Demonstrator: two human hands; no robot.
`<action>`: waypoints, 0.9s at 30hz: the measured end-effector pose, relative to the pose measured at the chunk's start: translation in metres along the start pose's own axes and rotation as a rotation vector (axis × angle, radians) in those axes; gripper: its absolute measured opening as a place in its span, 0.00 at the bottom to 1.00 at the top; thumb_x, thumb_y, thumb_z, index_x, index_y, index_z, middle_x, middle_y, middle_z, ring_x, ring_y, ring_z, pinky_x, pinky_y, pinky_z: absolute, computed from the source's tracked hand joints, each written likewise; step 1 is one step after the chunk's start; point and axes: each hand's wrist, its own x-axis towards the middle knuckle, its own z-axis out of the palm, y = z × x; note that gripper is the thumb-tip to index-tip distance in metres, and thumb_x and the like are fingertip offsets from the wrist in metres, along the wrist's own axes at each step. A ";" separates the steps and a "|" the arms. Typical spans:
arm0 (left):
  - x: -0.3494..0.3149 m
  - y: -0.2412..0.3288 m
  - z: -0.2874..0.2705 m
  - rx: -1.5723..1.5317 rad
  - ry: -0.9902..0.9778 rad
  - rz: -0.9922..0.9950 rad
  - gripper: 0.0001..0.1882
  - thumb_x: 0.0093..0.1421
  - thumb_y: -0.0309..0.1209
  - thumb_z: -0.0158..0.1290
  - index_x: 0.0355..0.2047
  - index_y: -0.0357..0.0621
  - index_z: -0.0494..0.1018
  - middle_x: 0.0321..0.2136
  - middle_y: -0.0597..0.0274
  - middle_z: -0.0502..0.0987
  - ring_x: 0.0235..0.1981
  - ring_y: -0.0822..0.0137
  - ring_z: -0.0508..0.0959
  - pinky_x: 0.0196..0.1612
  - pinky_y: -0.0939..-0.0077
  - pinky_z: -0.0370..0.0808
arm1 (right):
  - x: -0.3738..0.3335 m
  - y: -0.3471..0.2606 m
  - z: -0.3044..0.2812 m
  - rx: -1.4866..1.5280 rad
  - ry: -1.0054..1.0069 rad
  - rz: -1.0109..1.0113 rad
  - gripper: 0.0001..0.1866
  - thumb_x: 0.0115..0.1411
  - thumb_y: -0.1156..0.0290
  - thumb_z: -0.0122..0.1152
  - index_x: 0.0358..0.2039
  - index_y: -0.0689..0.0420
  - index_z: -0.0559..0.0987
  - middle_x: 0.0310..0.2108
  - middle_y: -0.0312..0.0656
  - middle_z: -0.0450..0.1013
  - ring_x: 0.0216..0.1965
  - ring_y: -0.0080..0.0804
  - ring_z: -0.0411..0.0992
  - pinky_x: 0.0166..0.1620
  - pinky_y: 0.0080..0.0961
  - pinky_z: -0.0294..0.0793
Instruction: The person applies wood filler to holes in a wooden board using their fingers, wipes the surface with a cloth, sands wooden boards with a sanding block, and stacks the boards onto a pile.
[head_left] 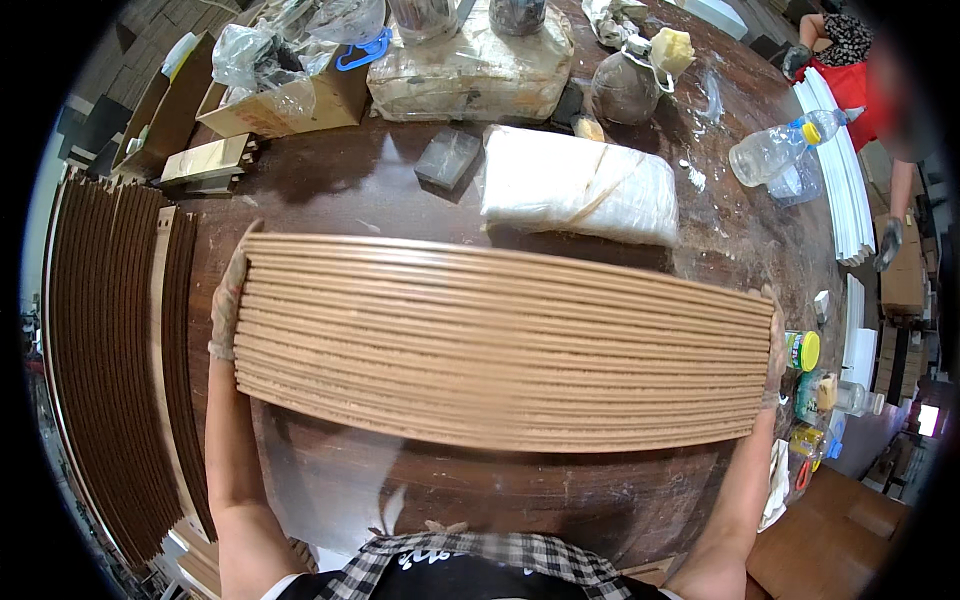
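Note:
A stack of light brown wooden boards (500, 345), edges facing up, spans the view above the dark table (330, 190). My gloved left hand (228, 300) is pressed against its left end, the fingers reaching up to the far corner. At the other end my gloved right hand (776, 350) clasps the stack, partly hidden behind the edge. The boards lie side by side between both palms, slightly tilted down to the right. Beyond them sits a white plastic-wrapped bundle (580, 185), with a small grey block (448, 158) to its left.
At the left stands a long row of dark brown boards (110, 360). Farther back are an open cardboard box (290, 105) and a wrapped block (470, 75). Clear bottles (770, 155) and a yellow-lidded jar (805, 350) line the right side. Another person (855, 90) stands beside white strips (840, 190).

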 end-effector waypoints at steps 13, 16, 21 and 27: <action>0.034 -0.024 -0.025 0.118 -0.082 0.065 0.37 0.72 0.57 0.42 0.69 0.42 0.61 0.61 0.54 0.71 0.58 0.67 0.73 0.60 0.74 0.71 | 0.049 -0.017 -0.007 -0.285 0.051 0.052 0.28 0.76 0.57 0.41 0.68 0.64 0.61 0.62 0.49 0.68 0.63 0.37 0.65 0.67 0.35 0.61; 0.040 -0.035 -0.041 0.185 -0.004 -0.057 0.29 0.73 0.48 0.45 0.66 0.42 0.66 0.60 0.57 0.72 0.57 0.69 0.73 0.60 0.77 0.70 | 0.050 -0.015 -0.005 -0.317 0.044 0.061 0.29 0.76 0.57 0.41 0.68 0.64 0.61 0.62 0.48 0.68 0.63 0.36 0.65 0.67 0.35 0.61; 0.042 -0.008 -0.010 0.238 0.077 -0.059 0.33 0.74 0.52 0.39 0.69 0.40 0.59 0.64 0.53 0.68 0.63 0.63 0.68 0.66 0.68 0.64 | 0.046 -0.013 -0.013 -0.481 0.039 0.072 0.29 0.76 0.56 0.41 0.68 0.64 0.61 0.63 0.48 0.68 0.64 0.36 0.65 0.68 0.34 0.61; -0.011 -0.017 -0.035 -0.048 0.077 -0.088 0.39 0.72 0.58 0.38 0.72 0.42 0.52 0.69 0.49 0.58 0.69 0.56 0.60 0.71 0.60 0.57 | 0.015 -0.020 0.010 -0.150 0.089 0.081 0.30 0.75 0.55 0.44 0.68 0.63 0.63 0.65 0.45 0.65 0.65 0.33 0.63 0.69 0.30 0.56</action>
